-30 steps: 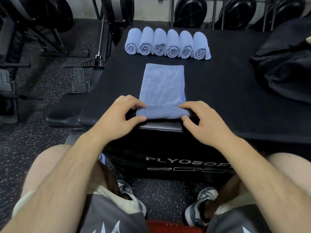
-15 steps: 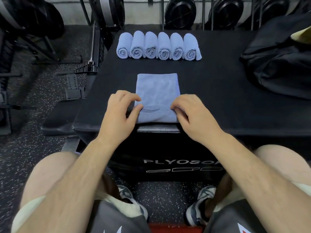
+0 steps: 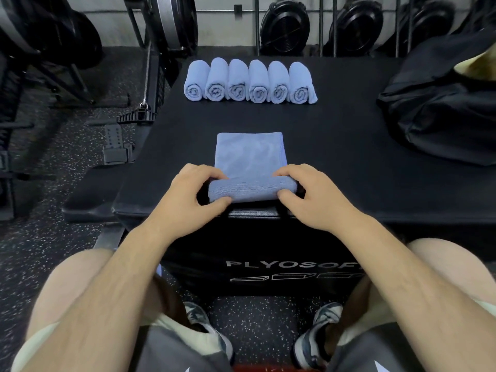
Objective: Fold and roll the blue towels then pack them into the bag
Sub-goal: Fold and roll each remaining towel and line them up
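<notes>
A folded blue towel (image 3: 249, 154) lies flat near the front edge of the black plyo box (image 3: 335, 162). Its near end is rolled into a thick tube. My left hand (image 3: 188, 196) grips the left end of that roll, fingers over the top and thumb underneath. My right hand (image 3: 311, 196) grips the right end the same way. Several rolled blue towels (image 3: 249, 83) stand side by side in a row at the back of the box. The black bag (image 3: 440, 103) slumps at the right, its opening showing a pale lining.
The box's front edge lies just below my hands, with my knees and shoes beneath it. A lower black bench (image 3: 91, 194) sits to the left. Gym machines and weight plates (image 3: 284, 25) line the back wall and the left floor.
Both hands have rolled the towel's near end away from me, so the flat part has grown shorter and the roll thicker. The view has tilted slightly.
</notes>
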The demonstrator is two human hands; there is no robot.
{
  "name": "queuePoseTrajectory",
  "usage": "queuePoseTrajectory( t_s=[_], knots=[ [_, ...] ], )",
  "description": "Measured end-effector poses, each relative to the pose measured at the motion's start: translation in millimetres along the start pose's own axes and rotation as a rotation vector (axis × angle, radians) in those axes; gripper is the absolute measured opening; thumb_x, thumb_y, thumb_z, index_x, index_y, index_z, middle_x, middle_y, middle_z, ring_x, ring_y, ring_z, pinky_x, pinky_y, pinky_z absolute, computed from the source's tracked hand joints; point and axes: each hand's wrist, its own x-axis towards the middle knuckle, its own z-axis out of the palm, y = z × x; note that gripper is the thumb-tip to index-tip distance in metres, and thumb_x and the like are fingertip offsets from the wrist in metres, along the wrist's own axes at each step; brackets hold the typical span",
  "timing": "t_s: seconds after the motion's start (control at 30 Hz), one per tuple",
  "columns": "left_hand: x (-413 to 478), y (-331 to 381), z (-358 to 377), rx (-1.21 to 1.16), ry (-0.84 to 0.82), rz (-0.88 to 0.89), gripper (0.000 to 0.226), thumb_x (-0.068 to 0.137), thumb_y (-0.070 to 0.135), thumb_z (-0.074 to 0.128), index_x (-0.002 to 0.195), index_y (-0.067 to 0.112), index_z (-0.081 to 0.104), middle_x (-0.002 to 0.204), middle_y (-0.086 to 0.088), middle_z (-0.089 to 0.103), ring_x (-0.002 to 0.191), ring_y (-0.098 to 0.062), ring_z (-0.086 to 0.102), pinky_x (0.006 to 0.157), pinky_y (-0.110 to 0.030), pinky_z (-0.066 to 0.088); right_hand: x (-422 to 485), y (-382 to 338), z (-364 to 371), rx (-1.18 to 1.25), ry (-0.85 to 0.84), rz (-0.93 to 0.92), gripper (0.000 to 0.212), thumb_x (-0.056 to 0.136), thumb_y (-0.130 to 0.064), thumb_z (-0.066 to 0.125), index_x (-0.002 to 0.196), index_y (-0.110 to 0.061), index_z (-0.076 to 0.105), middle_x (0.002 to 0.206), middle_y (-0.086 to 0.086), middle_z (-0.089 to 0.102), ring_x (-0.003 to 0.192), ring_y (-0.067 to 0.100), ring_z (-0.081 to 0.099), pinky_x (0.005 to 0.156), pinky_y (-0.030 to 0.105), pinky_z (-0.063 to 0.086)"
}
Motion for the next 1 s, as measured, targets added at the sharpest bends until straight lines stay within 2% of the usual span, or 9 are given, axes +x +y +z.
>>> queuePoseTrajectory(
  t_s=[0.07,0.13,0.23,0.37,0.47,0.57,0.7,0.83,1.0],
  knots=[
    [-3,3,1,-0.066,-0.038,-0.029,0.019,0.087,0.032,0.072,0.103,0.034,0.064,0.104,0.03,0.055,0.113,-0.007,0.047,0.087,-0.018,0.038,-1,-1,-1,0.042,-0.017,0.023,0.007,0.092,-0.022,0.059,0.092,-0.026,0.064,0.087,-0.005,0.055,0.082,0.006,0.05,0.069,0.018,0.037],
    [-3,1,3,-0.047,-0.058,-0.016,0.014,0.087,0.039,0.065,0.1,0.034,0.064,0.105,0.019,0.057,0.114,-0.009,0.045,0.085,-0.017,0.037,-2,-3,2,0.052,-0.01,0.001,0.014,0.092,-0.015,0.055,0.078,-0.012,0.057,0.082,0.003,0.053,0.084,0.01,0.046,0.07,0.024,0.039],
    [2,1,7,-0.039,-0.054,-0.057,0.016,0.094,0.04,0.061,0.106,0.03,0.064,0.101,0.017,0.055,0.111,-0.006,0.044,0.082,-0.018,0.037,4,1,7,0.031,-0.006,0.026,0.021,0.094,-0.015,0.05,0.08,0.0,0.051,0.09,0.004,0.052,0.099,0.016,0.044,0.079,0.024,0.04],
    [9,4,11,-0.136,0.033,-0.129,0.018,0.098,0.038,0.061,0.115,0.041,0.058,0.101,0.01,0.055,0.101,-0.007,0.05,0.08,-0.015,0.04,6,5,9,0.068,0.083,-0.051,0.022,0.1,-0.018,0.051,0.119,-0.026,0.06,0.116,-0.026,0.049,0.111,0.0,0.037,0.086,0.008,0.035],
    [15,6,14,-0.115,0.139,-0.031,0.015,0.098,0.03,0.062,0.11,0.039,0.056,0.112,0.012,0.053,0.108,-0.014,0.05,0.088,-0.026,0.043,4,3,9,-0.034,0.179,-0.149,0.018,0.103,-0.022,0.05,0.115,-0.027,0.062,0.117,-0.023,0.051,0.114,0.008,0.036,0.09,0.017,0.038],
    [21,4,16,-0.088,0.162,0.041,0.007,0.099,0.025,0.062,0.104,0.029,0.06,0.108,0.014,0.055,0.103,-0.014,0.054,0.087,-0.035,0.048,5,8,8,-0.168,0.118,-0.151,0.028,0.096,-0.038,0.06,0.122,-0.028,0.059,0.121,-0.024,0.054,0.12,0.007,0.038,0.098,0.028,0.041],
    [20,-3,11,-0.04,-0.033,-0.07,0.055,0.079,0.044,0.082,0.124,0.041,0.051,0.12,0.028,0.049,0.118,-0.008,0.047,0.101,-0.034,0.041,7,15,8,-0.172,0.056,-0.107,0.052,0.088,-0.04,0.071,0.136,-0.031,0.053,0.131,-0.023,0.053,0.128,0.004,0.035,0.108,0.032,0.036],
    [17,0,5,-0.012,-0.045,-0.123,0.057,0.074,0.046,0.085,0.121,0.047,0.053,0.111,0.033,0.046,0.118,-0.01,0.041,0.103,-0.033,0.039,8,14,3,-0.097,0.049,-0.086,0.042,0.087,-0.036,0.072,0.127,-0.033,0.06,0.113,-0.03,0.056,0.118,-0.001,0.039,0.099,0.021,0.037],
    [7,5,4,-0.02,-0.115,-0.048,0.044,0.072,0.069,0.071,0.105,0.041,0.063,0.107,0.015,0.054,0.116,-0.008,0.04,0.095,-0.025,0.038,2,13,-6,-0.064,-0.027,-0.08,0.01,0.085,-0.03,0.071,0.091,-0.027,0.065,0.099,-0.016,0.057,0.106,0.004,0.043,0.084,0.02,0.037]
  ],
)
